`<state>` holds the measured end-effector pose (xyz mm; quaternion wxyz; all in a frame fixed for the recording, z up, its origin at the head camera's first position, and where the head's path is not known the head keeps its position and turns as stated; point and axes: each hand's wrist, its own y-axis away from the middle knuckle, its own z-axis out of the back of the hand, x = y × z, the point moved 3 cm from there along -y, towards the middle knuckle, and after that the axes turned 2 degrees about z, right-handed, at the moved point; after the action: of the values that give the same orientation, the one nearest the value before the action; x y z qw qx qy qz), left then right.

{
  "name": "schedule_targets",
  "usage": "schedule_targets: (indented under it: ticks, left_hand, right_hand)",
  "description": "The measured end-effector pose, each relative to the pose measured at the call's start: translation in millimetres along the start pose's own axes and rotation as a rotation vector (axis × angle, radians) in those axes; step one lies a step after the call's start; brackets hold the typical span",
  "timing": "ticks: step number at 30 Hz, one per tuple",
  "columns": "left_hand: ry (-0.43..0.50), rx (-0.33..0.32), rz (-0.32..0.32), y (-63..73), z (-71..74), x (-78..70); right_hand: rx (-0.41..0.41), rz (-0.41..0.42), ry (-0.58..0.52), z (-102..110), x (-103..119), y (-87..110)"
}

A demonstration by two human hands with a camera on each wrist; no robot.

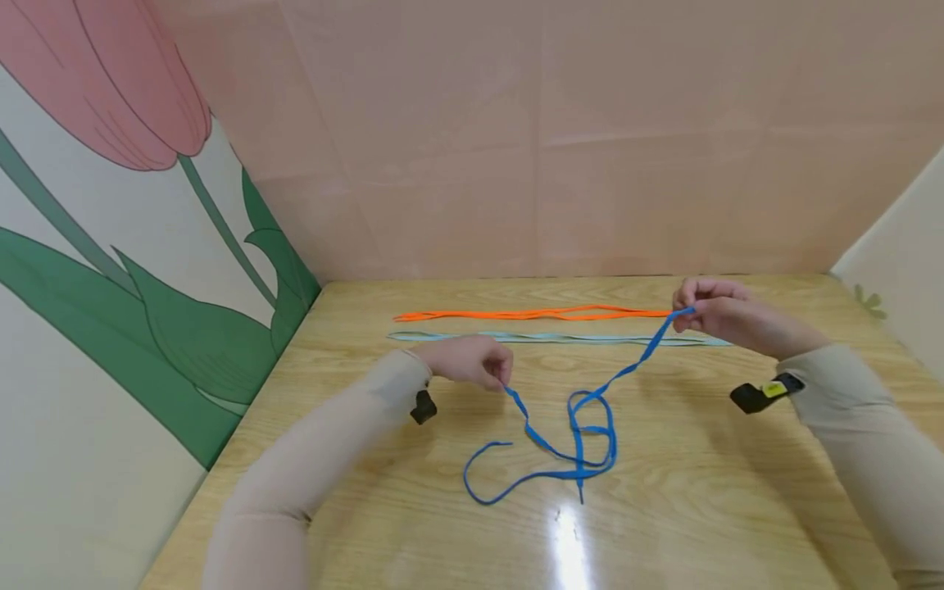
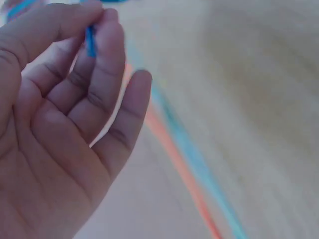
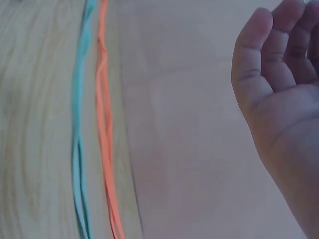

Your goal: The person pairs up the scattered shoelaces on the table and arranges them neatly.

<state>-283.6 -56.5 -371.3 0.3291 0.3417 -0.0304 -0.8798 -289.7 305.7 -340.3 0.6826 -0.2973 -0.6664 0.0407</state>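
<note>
A blue flat lace (image 1: 580, 474) lies in loose loops on the table, with one free end curving left. My left hand (image 1: 468, 360) pinches one part of it between thumb and fingertips, and a short blue tip (image 2: 90, 42) pokes out in the left wrist view. Farther right and higher, my right hand (image 1: 726, 315) pinches another stretch, which slopes down to the loops. In the right wrist view the right hand's (image 3: 284, 99) fingers are curled, its grip out of frame. Behind the hands lie an orange lace (image 1: 516, 315) and a pale teal lace (image 1: 546, 337), stretched side by side.
The wooden tabletop (image 1: 664, 508) ends at a pinkish back wall covering (image 1: 546, 123). A panel with a printed tulip (image 1: 133, 74) borders the left side, and a pale wall (image 1: 903, 262) the right. Glare shows near the table's front.
</note>
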Motion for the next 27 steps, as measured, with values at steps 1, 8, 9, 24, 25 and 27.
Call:
schedule_targets:
  ticks: [1,8,9,24,25,27]
  left_hand:
    - [0.068,-0.013,-0.007,5.3,8.1,0.4]
    - [0.461,-0.254,-0.011,46.5,59.7,17.8]
    - [0.487,-0.31,0.003,52.5,65.9,22.9]
    - [0.675,-0.644,0.361,119.6,92.1,107.8]
    - [0.668,-0.645,0.394,122.5,91.3,112.9]
    - [0.652,-0.638,0.451,127.6,89.4,121.7]
  right_hand:
    - [0.016,0.024,-0.037,2.6,2.9,2.0]
    - [0.003,0.19,-0.33,24.6,33.2,30.1]
    - [-0.024,0.208,-0.371,28.7,38.2,35.8]
    - [-0.227,0.214,-0.309,87.8,58.4,164.9]
    - [-0.276,0.173,-0.305,90.5,54.9,173.8]
    - [-0.355,0.043,-0.272,94.8,47.4,189.0]
